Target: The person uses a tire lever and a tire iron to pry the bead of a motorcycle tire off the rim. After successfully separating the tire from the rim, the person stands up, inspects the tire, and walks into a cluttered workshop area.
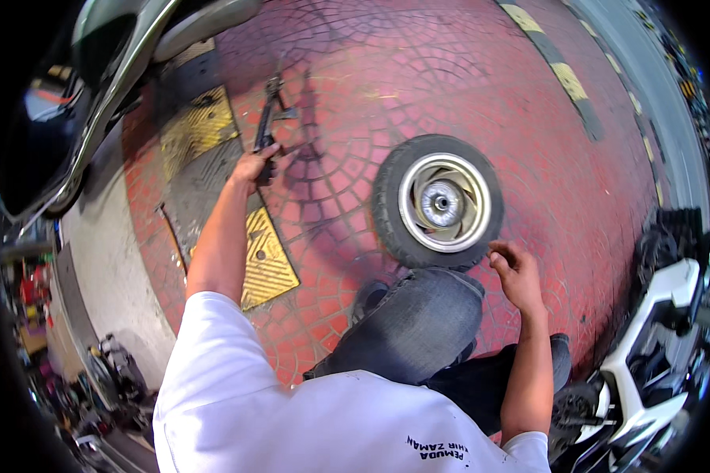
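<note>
My white shirt (315, 426) fills the near edge, and beyond it my bent knee in faded grey jeans (410, 323) comes up against the near side of the wheel. To the right, a white-panelled machine (635, 370) stands near the edge of my view. My right hand (517, 274) is loosely curled with nothing in it that I can see, just beside the near right side of the tyre; I cannot tell whether a fingertip touches. The wheel (442, 202) lies flat on the red paved floor (347, 87), black tyre around a silvery rim, in front of me and a little right. Farther out on the left, my left hand (252, 167) is wrapped around the handle of a long dark tool (269, 118), its slim end pointing away, above a yellow-and-black ramp (201, 126). Far right runs a yellow-and-black kerb (569, 79).
</note>
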`<state>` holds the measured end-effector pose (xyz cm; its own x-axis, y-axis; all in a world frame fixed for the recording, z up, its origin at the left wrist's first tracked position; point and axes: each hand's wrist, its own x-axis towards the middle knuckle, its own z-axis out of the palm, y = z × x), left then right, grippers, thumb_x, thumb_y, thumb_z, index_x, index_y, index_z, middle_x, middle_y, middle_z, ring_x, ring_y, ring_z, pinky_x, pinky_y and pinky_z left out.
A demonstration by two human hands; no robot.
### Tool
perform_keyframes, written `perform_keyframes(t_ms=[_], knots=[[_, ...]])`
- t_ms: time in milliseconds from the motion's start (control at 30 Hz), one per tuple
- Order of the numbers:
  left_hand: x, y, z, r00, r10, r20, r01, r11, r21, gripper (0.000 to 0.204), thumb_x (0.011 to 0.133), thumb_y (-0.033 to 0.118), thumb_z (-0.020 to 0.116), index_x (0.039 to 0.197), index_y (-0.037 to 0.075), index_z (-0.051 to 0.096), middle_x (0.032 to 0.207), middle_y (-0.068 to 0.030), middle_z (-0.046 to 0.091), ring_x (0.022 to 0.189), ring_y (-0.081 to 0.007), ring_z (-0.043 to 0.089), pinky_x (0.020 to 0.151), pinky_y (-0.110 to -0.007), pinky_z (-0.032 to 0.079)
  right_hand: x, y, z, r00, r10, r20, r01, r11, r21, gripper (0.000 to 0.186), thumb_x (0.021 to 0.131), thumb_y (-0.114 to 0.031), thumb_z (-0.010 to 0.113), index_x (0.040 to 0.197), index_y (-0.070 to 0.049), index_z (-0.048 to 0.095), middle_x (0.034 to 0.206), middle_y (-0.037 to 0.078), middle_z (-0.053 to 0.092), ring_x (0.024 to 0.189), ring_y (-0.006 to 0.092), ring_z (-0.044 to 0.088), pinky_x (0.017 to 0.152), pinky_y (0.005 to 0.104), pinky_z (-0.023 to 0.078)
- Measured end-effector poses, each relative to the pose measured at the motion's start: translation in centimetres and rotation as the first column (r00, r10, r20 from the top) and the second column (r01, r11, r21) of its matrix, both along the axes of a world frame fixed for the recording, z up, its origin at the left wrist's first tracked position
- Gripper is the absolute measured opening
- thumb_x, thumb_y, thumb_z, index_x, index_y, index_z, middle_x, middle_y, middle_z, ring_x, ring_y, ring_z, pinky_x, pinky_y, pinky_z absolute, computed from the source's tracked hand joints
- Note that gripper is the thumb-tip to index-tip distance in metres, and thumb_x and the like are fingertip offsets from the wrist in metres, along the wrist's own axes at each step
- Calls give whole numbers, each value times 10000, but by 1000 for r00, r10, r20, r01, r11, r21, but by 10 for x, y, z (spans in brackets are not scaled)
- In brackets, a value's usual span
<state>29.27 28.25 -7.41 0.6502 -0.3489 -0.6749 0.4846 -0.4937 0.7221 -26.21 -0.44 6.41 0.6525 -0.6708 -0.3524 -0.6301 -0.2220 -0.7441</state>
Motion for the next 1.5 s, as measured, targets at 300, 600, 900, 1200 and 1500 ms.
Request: perform_keyframes(t_ms=[300,600,900,1200,1500], knots=[[-186,67,-60,947,218,-237,-232,972,-35,327,1009,408,699,970,85,665,779,-63,667,601,-202,639,516,-353,520,52,12,-83,790,477,-385,-506,862,29,335,958,-353,711,1142,-79,763,1146,197,760,1114,384,711,956,482,555],[-246,-100,-61,861,-313,401,211,937,277,643,979,520,644,1219,-74,703,1077,-313,750,1020,-398,746,931,-479,550,41,-20,-65,928,169,-333,-189,982,-30,397,970,-413,705,1220,-112,773,1197,175,767,1161,370,708,993,478,547],[-188,-229,-74,679,-603,419,207,705,679,840,1065,705,278,1313,-10,642,1380,-312,628,1290,-463,613,1065,-560,477,-17,-99,-134,807,-496,-320,486,866,-116,547,944,-518,718,1252,-69,762,1235,181,763,1220,353,696,1026,464,537],[-209,-245,-75,564,-684,463,216,663,717,790,1063,713,335,1230,18,673,1251,-242,687,1181,-445,645,1001,-555,493,-1,-124,-199,625,-639,-449,774,432,462,945,937,-526,794,1559,81,421,1483,284,583,1294,392,633,1026,506,537],[-208,-249,-77,465,-718,518,293,677,675,698,993,692,559,1316,80,649,1211,-197,640,1199,-413,598,1001,-528,486,6,-123,-247,565,-574,-592,750,657,78,873,956,-519,756,1457,139,479,1452,376,562,1354,457,585,1125,465,474]])
